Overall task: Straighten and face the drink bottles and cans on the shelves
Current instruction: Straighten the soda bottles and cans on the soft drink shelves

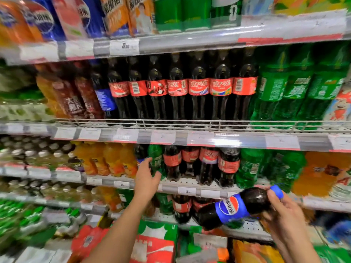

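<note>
The right hand (283, 211) holds a Pepsi bottle (241, 205) by its neck, tilted, in front of the shelf (186, 189). The left hand (147, 175) reaches onto that shelf, fingers (147, 160) spread wide around a green bottle (156, 160).

Shop, drinks aisle of supermarket. Tiered grey metal shelves (190, 37) stacked one above another, each front edge carrying clear plastic strip with white paper price tags (124, 46). Row of dark cola bottles with red labels (178, 88), large green plastic soda bottles (296, 86), orange drink bottles (106, 158), all packed in tight rows. Red and green cardboard multipacks (152, 243) at bottom.
</note>
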Motion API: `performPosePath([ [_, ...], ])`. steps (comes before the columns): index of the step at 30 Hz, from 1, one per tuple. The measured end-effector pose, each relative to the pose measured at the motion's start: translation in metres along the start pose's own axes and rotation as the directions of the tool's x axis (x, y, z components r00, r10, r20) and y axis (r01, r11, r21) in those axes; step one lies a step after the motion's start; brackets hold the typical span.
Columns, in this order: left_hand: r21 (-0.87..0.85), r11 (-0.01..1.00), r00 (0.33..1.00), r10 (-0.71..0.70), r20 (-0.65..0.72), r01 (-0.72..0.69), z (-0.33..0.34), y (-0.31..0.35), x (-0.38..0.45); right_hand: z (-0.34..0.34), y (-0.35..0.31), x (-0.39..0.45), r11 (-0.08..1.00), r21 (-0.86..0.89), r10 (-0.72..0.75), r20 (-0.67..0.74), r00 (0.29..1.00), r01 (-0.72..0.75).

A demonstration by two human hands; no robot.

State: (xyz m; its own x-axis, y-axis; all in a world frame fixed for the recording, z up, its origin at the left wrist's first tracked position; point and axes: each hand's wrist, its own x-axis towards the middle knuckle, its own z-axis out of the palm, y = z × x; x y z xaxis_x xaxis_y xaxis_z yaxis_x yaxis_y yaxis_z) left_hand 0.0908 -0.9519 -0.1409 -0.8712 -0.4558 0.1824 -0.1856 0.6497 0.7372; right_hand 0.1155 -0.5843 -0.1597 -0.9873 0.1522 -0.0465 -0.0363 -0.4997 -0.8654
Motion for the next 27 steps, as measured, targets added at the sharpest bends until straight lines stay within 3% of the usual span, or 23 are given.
performPosePath([
  [2,0.004,1.0,0.999,0.029,-0.019,-0.029,-0.009,0.004,0.026,0.016,0.012,-0.006,0.996,0.09,0.0,-0.056,0.998,0.005],
  [5,0.065,0.995,0.996,0.066,0.067,-0.07,-0.012,0.009,0.065,0.045,0.015,-0.024,0.988,0.154,0.016,-0.123,0.992,0.003],
  [8,0.117,0.993,0.993,-0.012,0.118,-0.001,-0.006,0.009,0.093,0.056,0.017,-0.034,0.98,0.2,0.035,-0.178,0.983,0.001],
  [11,0.098,0.99,0.99,-0.107,0.093,0.097,-0.004,0.013,0.104,0.06,0.018,-0.039,0.976,0.216,0.071,-0.193,0.979,-0.028],
  [15,0.172,0.976,0.988,-0.146,0.042,0.137,-0.005,0.014,0.107,0.075,0.018,-0.043,0.99,0.138,0.004,-0.206,0.979,0.025],
  [17,0.131,0.987,0.996,-0.089,-0.001,0.088,-0.01,0.011,0.1,0.083,0.021,-0.042,0.995,0.088,-0.035,-0.193,0.981,0.053],
  [20,0.025,0.995,0.995,0.094,-0.04,-0.093,-0.017,-0.003,0.083,0.095,0.028,-0.038,0.998,0.009,-0.061,-0.197,0.978,0.064],
  [24,-0.188,0.959,0.976,0.205,-0.07,-0.215,-0.028,-0.031,0.054,0.124,0.039,-0.031,0.996,-0.014,-0.087,-0.134,0.987,0.086],
  [27,-0.342,0.923,0.981,0.141,-0.131,-0.178,-0.051,-0.053,0.037,0.154,0.049,-0.025,0.996,-0.056,-0.07,-0.119,0.99,0.064],
])
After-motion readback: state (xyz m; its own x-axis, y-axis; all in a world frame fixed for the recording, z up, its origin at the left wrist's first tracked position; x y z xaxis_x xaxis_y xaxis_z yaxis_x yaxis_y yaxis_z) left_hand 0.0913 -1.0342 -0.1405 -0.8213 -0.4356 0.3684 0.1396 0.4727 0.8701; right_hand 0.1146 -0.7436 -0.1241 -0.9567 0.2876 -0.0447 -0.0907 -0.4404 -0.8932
